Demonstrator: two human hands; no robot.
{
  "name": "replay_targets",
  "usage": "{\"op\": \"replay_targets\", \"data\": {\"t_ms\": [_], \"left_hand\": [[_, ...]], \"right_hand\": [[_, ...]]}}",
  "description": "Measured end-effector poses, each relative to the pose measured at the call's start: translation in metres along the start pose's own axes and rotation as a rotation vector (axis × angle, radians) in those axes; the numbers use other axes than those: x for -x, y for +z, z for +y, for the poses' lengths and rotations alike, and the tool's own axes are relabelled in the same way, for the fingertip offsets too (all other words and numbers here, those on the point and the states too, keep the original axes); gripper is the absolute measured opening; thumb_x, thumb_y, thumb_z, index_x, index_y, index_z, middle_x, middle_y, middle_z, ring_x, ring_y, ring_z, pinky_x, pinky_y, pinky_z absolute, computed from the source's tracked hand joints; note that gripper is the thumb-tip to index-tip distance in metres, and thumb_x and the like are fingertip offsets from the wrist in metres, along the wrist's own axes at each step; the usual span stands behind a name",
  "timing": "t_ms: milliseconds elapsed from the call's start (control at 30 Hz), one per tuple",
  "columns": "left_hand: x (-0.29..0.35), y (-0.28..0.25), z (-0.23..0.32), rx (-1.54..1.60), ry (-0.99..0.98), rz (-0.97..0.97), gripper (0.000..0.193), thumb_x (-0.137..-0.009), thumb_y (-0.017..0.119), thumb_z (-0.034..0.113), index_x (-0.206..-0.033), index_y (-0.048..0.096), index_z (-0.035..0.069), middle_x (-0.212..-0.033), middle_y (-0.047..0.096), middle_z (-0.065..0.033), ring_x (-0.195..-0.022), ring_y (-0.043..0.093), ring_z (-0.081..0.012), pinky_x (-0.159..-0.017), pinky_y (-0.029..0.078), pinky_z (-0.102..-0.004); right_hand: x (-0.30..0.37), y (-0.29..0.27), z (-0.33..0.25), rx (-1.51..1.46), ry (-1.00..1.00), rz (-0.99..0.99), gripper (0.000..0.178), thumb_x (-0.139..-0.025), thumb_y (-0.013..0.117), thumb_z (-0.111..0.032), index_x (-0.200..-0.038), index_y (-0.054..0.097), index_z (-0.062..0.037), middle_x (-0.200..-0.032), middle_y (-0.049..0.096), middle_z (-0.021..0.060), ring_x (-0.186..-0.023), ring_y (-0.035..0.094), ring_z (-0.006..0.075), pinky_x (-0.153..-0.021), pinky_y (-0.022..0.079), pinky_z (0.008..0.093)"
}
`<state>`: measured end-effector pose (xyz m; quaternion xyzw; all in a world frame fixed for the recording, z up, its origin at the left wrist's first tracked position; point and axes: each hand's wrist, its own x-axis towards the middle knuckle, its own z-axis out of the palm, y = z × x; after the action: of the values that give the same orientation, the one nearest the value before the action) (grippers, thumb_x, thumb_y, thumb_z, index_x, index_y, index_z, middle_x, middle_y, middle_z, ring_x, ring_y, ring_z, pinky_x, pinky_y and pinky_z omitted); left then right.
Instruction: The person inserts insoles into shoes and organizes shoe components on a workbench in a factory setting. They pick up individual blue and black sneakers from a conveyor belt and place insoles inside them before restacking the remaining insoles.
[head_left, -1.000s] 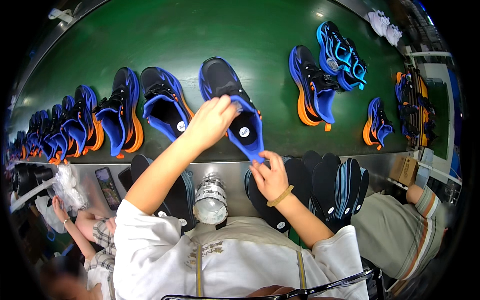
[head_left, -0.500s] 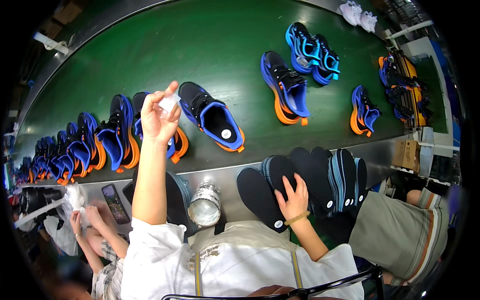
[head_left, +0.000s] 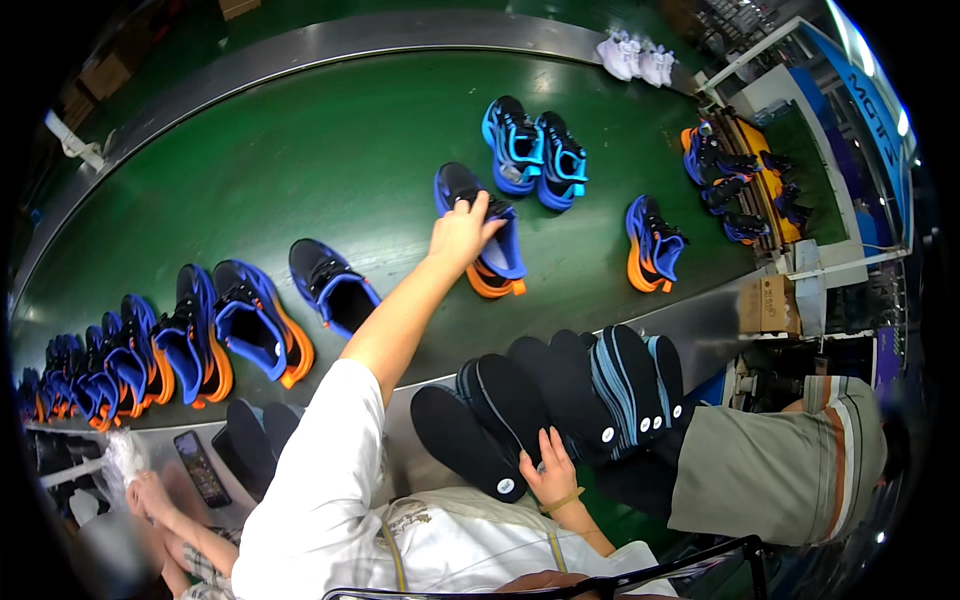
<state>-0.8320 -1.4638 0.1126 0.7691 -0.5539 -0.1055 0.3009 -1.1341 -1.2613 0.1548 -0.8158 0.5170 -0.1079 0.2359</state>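
Observation:
My left hand (head_left: 460, 238) reaches across the green work surface and grips a black, blue and orange sneaker (head_left: 504, 268) by its tongue and collar. Below it, my right hand (head_left: 551, 472) rests against the edge of a black insole (head_left: 503, 385), fingers apart. Another insole (head_left: 450, 435) with a white round sticker lies at the left of this row. Stacks of insoles with blue-grey undersides (head_left: 625, 385) continue to the right. The small white piece once in my left hand is out of sight.
A row of similar sneakers (head_left: 250, 325) lines the left side, with one sneaker (head_left: 345, 290) closest to my left forearm. Cyan-trimmed sneakers (head_left: 540, 160) stand beyond my left hand; a single sneaker (head_left: 655, 245) is to the right. A phone (head_left: 202, 470) and a co-worker's hands (head_left: 148, 495) are lower left.
My left hand has swung right from the sneaker row and closed on the sneaker. My right hand has slid back toward the insole's near edge. The view has turned rightward.

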Motion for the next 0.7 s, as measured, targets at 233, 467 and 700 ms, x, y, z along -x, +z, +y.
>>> {"op": "replay_targets", "data": {"t_ms": [233, 467, 700], "left_hand": [[-0.009, -0.035, -0.027, 0.011, 0.109, 0.049, 0.046, -0.084, 0.041, 0.037, -0.103, 0.049, -0.004, -0.090, 0.057, -0.0200, -0.082, 0.056, -0.0338, -0.069, 0.046, -0.0406], [0.033, -0.085, -0.031, 0.017, -0.165, -0.230, 0.044, -0.084, 0.042, 0.037, -0.076, 0.054, -0.006, -0.077, 0.057, -0.0245, -0.073, 0.056, -0.0374, -0.068, 0.044, -0.0419], [0.041, -0.088, -0.064, 0.314, -0.260, -0.336, 0.047, -0.082, 0.047, 0.039, -0.073, 0.054, -0.007, -0.063, 0.055, -0.0187, -0.062, 0.055, -0.0254, -0.059, 0.042, -0.0354]], "right_hand": [[-0.047, -0.053, -0.003, -0.196, -0.030, 0.077, 0.007, -0.072, 0.058, -0.005, -0.075, 0.061, 0.0005, -0.082, 0.059, 0.0142, -0.073, 0.058, 0.0263, -0.065, 0.047, 0.0309], [-0.161, -0.110, -0.038, -0.612, 0.037, -0.430, 0.010, -0.073, 0.058, -0.007, -0.076, 0.061, 0.0018, -0.074, 0.061, 0.0083, -0.064, 0.055, 0.0120, -0.059, 0.045, 0.0246], [-0.237, -0.021, -0.088, -0.137, -0.120, -0.666, 0.022, -0.069, 0.058, -0.020, -0.074, 0.064, 0.0012, -0.067, 0.061, 0.0134, -0.063, 0.060, 0.0223, -0.065, 0.047, 0.0328]]}}
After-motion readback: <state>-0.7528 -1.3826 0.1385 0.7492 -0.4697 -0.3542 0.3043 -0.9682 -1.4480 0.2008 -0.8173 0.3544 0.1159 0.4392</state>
